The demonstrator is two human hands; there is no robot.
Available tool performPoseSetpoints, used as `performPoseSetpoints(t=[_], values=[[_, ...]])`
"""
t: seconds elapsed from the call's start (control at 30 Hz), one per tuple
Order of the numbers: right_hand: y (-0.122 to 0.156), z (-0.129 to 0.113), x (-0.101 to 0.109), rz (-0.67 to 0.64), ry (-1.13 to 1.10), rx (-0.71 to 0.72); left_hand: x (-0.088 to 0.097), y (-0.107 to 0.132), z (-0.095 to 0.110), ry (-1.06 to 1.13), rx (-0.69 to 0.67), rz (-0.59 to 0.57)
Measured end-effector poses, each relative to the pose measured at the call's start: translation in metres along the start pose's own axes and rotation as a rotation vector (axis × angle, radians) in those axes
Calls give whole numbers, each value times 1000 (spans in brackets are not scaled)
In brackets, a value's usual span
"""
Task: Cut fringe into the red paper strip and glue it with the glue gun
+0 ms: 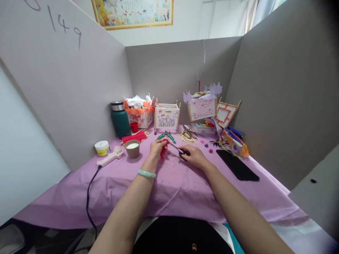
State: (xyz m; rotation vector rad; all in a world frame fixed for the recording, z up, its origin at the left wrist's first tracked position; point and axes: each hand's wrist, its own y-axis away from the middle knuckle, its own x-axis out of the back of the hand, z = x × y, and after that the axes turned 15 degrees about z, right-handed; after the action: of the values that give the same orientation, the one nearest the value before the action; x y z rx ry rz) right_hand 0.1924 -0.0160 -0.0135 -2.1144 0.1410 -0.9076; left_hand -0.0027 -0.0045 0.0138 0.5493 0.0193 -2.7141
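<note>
My left hand, with a pale green bangle at the wrist, pinches a piece of fringed red paper. In my right hand are scissors with black handles, my fingers in the loops. Their blades point left and reach the red paper; whether they are closed on it I cannot tell. Small scraps lie on the cloth below. Just beyond my left hand rest green-handled pliers.
On the purple tablecloth stand a beige cup, a glue gun, a white tub and a green bottle. Decorated paper lanterns line the back. A black phone lies right, near wooden sticks. Grey partitions surround the table.
</note>
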Motion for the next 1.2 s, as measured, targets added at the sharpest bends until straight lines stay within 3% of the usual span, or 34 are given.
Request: performPoseSetpoints(t=[1.2], values=[[1, -1, -1, -15, 21, -10, 2, -3, -1, -7, 24, -19]])
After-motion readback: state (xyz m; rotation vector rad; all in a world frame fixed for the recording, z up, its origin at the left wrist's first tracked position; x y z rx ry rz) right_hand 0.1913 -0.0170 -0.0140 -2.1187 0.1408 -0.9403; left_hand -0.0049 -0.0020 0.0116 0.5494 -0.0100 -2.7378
